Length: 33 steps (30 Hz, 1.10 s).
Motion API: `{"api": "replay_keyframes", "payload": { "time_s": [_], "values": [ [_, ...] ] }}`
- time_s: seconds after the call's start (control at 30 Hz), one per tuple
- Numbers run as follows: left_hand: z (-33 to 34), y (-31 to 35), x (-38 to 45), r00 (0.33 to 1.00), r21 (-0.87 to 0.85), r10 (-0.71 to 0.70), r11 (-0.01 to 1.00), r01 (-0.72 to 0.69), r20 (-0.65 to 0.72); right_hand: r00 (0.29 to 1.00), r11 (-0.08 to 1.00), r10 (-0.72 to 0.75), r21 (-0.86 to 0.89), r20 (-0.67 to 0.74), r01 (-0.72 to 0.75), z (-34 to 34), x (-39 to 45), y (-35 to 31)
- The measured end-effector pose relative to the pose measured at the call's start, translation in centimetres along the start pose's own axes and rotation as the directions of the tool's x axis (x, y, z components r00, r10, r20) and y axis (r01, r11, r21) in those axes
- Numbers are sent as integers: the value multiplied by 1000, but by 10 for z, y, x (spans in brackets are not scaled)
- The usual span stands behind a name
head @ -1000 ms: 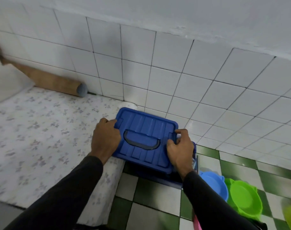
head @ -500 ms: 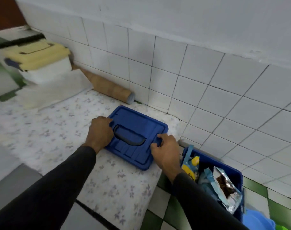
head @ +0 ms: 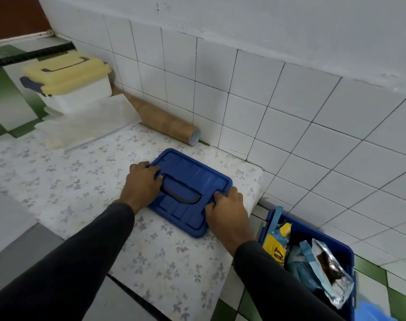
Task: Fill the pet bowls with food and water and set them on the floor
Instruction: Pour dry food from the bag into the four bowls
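A blue box lid [head: 195, 179] with a dark handle lies flat on the floral-covered ledge [head: 86, 181]. My left hand [head: 141, 181] grips its left edge and my right hand [head: 227, 209] grips its right front edge. Down on the right stands the open blue box [head: 345, 251], holding several pet-food packets, among them an opened silver bag [head: 331, 272] and a yellow packet [head: 276, 246]. A sliver of a blue bowl [head: 373, 311] shows at the bottom right corner; the other bowls are out of view.
A cardboard tube [head: 169, 123] lies along the tiled wall behind the lid. At the far left stands a white container with a yellow lid [head: 65, 77], with folded translucent sheets [head: 88, 121] in front of it. Green and white floor tiles [head: 371, 276] lie beyond the ledge.
Both hands carried the lid off the blue box and leftward, then set it down flat on the floral ledge. The box now stands open, and my view has shifted left.
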<state>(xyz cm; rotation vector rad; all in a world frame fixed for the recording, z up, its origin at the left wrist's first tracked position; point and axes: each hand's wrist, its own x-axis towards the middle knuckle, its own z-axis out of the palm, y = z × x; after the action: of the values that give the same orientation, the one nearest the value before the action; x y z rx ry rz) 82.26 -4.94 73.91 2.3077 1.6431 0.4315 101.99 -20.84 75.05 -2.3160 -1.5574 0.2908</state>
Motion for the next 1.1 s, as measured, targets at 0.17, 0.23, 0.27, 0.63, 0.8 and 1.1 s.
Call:
{"api": "replay_keyframes", "payload": {
  "time_s": [0.17,0.23,0.27,0.63,0.8,1.1],
  "values": [
    [0,18,-7,996,-12,50,999,-51,-71,995,991,-54,-123,-78,44,-3,-3,12],
    [4,33,-10,991,-9,118,993,-119,-67,995,991,-58,-123,-84,48,-7,-6,21],
    [6,41,-11,987,-4,150,989,-150,-55,995,991,-57,-122,-77,47,-10,-8,26],
    [67,178,-47,878,-91,478,876,-474,25,982,979,138,-133,-126,-155,-46,-60,136],
    [103,241,-71,809,-116,579,814,-569,98,952,938,280,-174,-122,-298,-59,-94,188],
    [150,321,-113,722,-194,641,768,-611,262,916,903,399,-153,-43,-401,-71,-142,239]
  ]
}}
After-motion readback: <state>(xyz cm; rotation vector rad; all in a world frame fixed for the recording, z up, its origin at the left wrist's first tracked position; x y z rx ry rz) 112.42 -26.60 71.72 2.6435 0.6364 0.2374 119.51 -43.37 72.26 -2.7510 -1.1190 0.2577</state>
